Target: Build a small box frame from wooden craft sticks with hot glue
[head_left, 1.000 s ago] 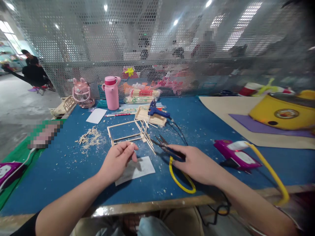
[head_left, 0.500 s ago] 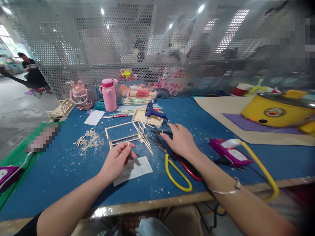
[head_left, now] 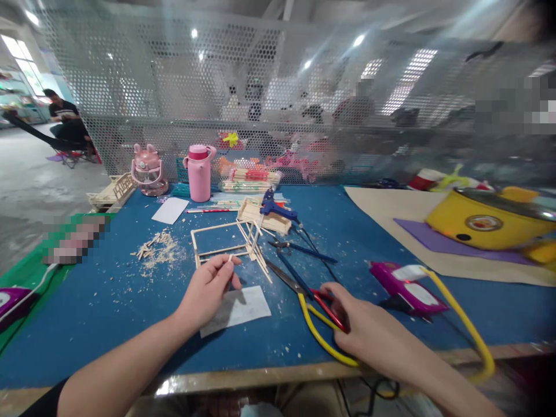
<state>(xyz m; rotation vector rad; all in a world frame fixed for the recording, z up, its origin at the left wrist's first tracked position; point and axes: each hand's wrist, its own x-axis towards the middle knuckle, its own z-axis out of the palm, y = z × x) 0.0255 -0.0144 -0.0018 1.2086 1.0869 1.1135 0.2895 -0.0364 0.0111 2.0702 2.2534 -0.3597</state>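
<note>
My left hand is closed in a pinch on a short pale wooden stick, above a white paper slip. Just beyond it stands a small frame of glued sticks. My right hand curls around a red handle; the tool's working end cannot be made out. Scissors with yellow handles lie against this hand, their dark blades pointing at the loose sticks. Pliers with dark blue handles rest spread apart on the table, beyond the red handle.
A blue glue gun leans on a wooden stick tray. Wood scraps lie left. Behind are a pink bottle and a clear jug. A purple device and a yellow pot occupy the right.
My right hand has let go of the pliers, leaving them farther forward on the table, and has drawn back to the red handle. My left hand keeps its pinch on the stick.
</note>
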